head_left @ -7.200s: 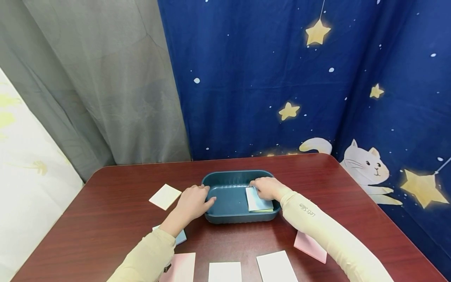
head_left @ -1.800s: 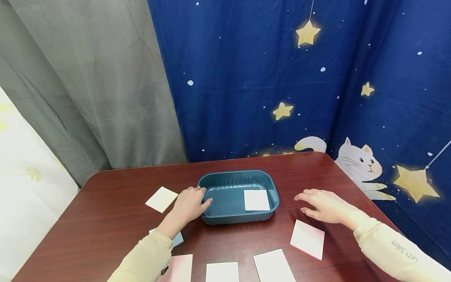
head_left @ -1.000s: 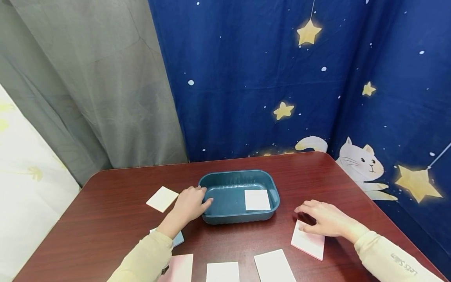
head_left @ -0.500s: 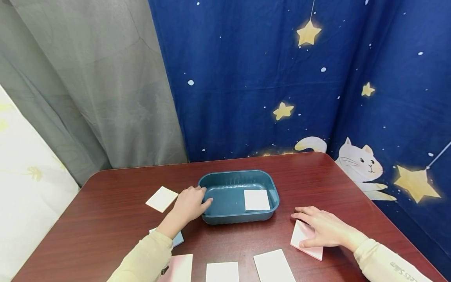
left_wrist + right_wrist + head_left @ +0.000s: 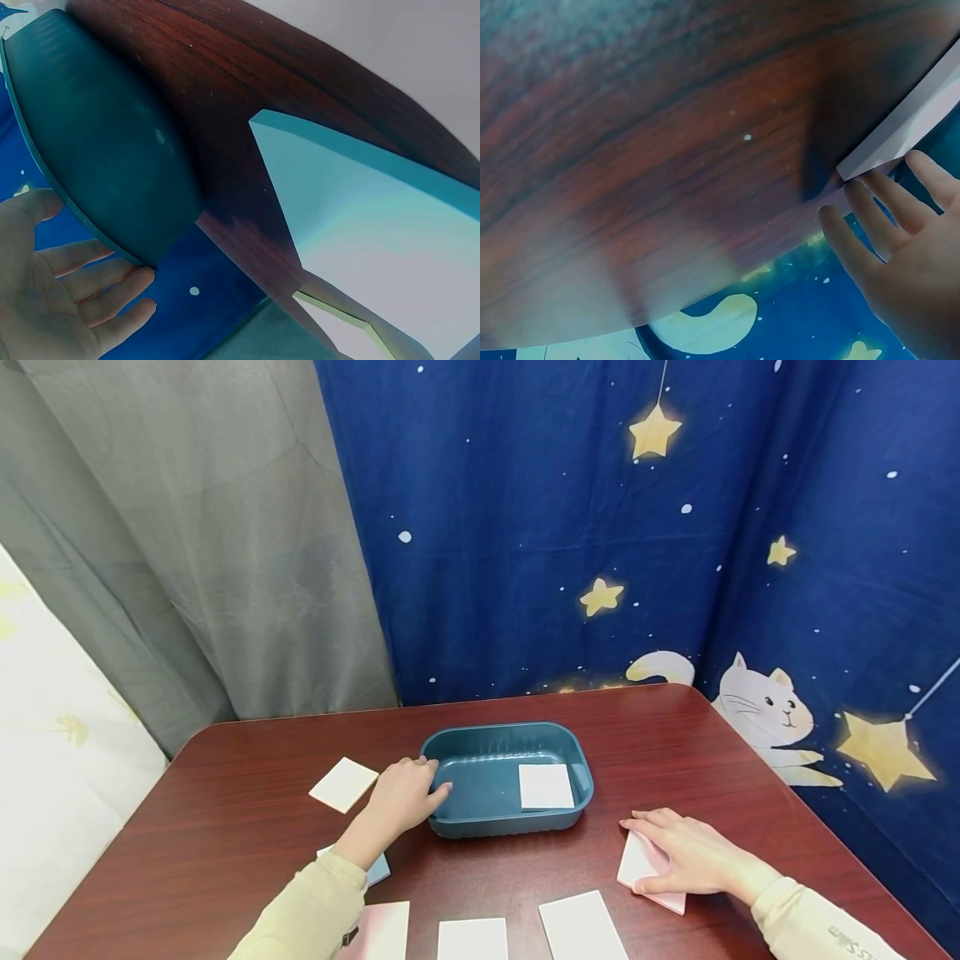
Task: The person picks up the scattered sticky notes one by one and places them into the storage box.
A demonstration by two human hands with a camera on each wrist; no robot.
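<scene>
A seated view of two bare hands working over a dark red-brown tabletop [image 5: 255,802]. The right hand [image 5: 693,853] spreads over the pink note pad [image 5: 642,862], which lies flat on the table to the right of the blue-green plastic tray [image 5: 480,787]; its fingers are fairly straight at the far edge, with the thumb near the opposite edge, and whether any squeeze is applied cannot be told. The left hand [image 5: 405,793] rests loosely on the tray's left end, fingers at the rim, not clenched. A white pad [image 5: 546,787] lies inside the tray, toward its right end. The step in hand appears to be taking hold of the pink pad. Good practice would bring the thumb and fingertips squarely onto opposing edges, low enough to catch the whole stack, since top sheets alone may shear or peel. Even, moderate pressure should keep the pad level without bowing it, while light contact from the left hand should suffice to steady the tray.
</scene>
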